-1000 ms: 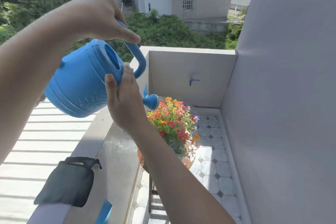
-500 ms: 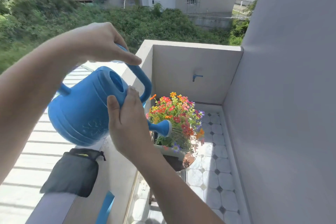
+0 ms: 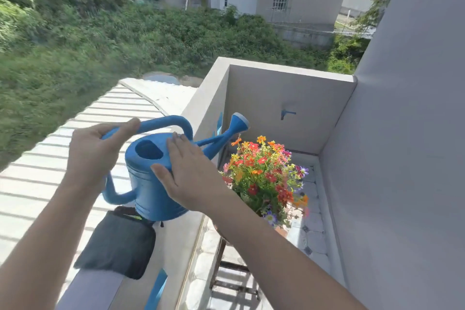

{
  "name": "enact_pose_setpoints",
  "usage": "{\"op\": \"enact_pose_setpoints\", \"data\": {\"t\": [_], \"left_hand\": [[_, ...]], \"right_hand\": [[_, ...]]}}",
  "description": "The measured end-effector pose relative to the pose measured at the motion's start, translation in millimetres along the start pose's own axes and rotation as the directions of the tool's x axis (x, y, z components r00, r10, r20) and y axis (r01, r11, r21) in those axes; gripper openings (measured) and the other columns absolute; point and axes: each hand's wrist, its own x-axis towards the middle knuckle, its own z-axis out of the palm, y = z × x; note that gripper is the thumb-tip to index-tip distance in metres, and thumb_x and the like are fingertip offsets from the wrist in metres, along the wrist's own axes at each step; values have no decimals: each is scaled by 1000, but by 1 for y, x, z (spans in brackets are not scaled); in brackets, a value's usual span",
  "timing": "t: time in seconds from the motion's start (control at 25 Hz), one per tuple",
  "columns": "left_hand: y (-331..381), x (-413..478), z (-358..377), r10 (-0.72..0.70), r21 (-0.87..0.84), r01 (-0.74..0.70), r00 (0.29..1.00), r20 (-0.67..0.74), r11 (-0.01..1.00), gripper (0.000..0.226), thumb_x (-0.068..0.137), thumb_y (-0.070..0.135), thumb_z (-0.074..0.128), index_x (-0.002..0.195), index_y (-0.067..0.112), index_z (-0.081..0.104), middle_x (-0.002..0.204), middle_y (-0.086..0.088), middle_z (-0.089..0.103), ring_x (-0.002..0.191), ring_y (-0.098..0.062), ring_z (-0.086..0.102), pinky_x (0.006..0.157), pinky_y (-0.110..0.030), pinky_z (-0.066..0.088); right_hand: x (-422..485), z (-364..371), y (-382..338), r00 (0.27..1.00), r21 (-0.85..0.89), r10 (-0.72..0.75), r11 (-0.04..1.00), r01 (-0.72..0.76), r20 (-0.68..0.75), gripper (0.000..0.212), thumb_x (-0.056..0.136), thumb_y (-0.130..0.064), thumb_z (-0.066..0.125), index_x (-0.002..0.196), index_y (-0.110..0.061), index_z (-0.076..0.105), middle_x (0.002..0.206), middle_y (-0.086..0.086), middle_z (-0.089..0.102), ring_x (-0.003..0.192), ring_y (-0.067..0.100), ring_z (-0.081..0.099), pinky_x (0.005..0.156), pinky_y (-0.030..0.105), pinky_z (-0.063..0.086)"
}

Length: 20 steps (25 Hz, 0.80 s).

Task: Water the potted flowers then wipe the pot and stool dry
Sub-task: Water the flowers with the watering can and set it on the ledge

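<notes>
Two hands on one blue watering can (image 3: 153,178), held upright over the top of the balcony parapet (image 3: 201,111). Left hand (image 3: 93,156): fingers curled around the can's top handle, thumb lying along it. Right hand (image 3: 186,176): palm flat and fingers spread against the can's upper body, beside the fill opening; it presses on the side but does not close around anything. Spout rose points up and to the right, above the level of the blooms and just left of them.

Potted flowers (image 3: 264,178): orange, red, yellow and purple blooms, standing inside the balcony corner, right of the can and lower. Pot largely hidden by foliage and the right forearm; only a sliver of terracotta rim shows. Stool (image 3: 234,269) beneath it: dark frame legs and rungs visible, seat hidden.

Dark cloth (image 3: 118,244) lies on the parapet top directly below the can; whether the can's base touches it cannot be told. Small blue tap (image 3: 286,114) on the back wall. Patterned tiled floor (image 3: 312,234).
</notes>
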Motion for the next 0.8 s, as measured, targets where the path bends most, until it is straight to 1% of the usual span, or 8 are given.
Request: {"op": "enact_pose_setpoints", "data": {"t": [0.08, 0.16, 0.24, 0.28, 0.36, 0.48, 0.68, 0.8], "left_hand": [[-18, 4, -2, -8, -60, 3, 996, -85, 998, 21, 79, 36, 72, 59, 29, 71, 33, 15, 45, 34, -2, 38, 50, -26, 32], [-35, 11, -2, 0, -90, -15, 986, -166, 996, 19, 79, 38, 71, 60, 37, 71, 46, 20, 60, 48, 2, 52, 61, -27, 43], [-51, 19, -3, 19, -98, -43, 971, -240, 994, 18, 79, 38, 70, 61, 42, 70, 59, 24, 67, 64, -1, 60, 72, -28, 49], [-59, 22, -1, 28, -110, -59, 964, -264, 992, 17, 80, 37, 69, 64, 42, 69, 62, 25, 68, 68, -3, 62, 74, -27, 50], [-73, 29, 3, 17, -144, -62, 956, -292, 988, 12, 80, 34, 69, 70, 39, 71, 65, 24, 70, 71, -3, 65, 73, -23, 50], [-96, 42, 6, -17, -160, -32, 956, -293, 987, 5, 81, 30, 70, 79, 27, 74, 69, 22, 71, 73, 2, 66, 70, -14, 49], [-123, 53, 8, -37, -168, -6, 967, -253, 986, 8, 82, 30, 69, 76, 32, 73, 70, 22, 71, 75, -2, 66, 75, -19, 52], [-134, 50, 12, -59, -157, 22, 969, -239, 987, 8, 83, 29, 68, 78, 29, 74, 70, 22, 71, 73, 2, 66, 72, -14, 50]], "right_hand": [[18, 12, 3, 999, -50, -33, 998, 33, -2, 62, 98, -41, 26, 146, -3, 14, 157, 13, 11, 146, 23, 5, 119, 37, 6], [39, 24, 8, 997, -90, -70, 993, 71, 16, 62, 99, -41, 25, 146, -3, 13, 158, 12, 10, 146, 23, 4, 119, 37, 6], [60, 37, 12, 994, -111, -108, 987, 112, 34, 61, 99, -40, 25, 147, -4, 11, 158, 11, 8, 146, 22, 3, 120, 38, 8], [67, 42, 15, 992, -121, -122, 985, 125, 38, 61, 99, -39, 24, 147, -5, 10, 158, 10, 7, 146, 21, 3, 121, 38, 9], [83, 54, 22, 990, -134, -132, 981, 138, 57, 60, 99, -39, 23, 147, -6, 7, 158, 9, 4, 146, 20, 1, 121, 38, 10], [97, 72, 30, 988, -148, -122, 980, 136, 100, 60, 99, -38, 21, 147, -5, 6, 158, 10, 2, 146, 21, -1, 121, 38, 9], [105, 92, 39, 988, -199, -74, 975, 100, 136, 62, 99, -41, 18, 147, -5, 3, 159, 8, -1, 146, 21, -3, 121, 37, 10], [102, 100, 45, 985, -208, -60, 974, 93, 160, 62, 99, -42, 18, 147, -6, 3, 159, 8, -1, 146, 20, -3, 120, 36, 7]]}}
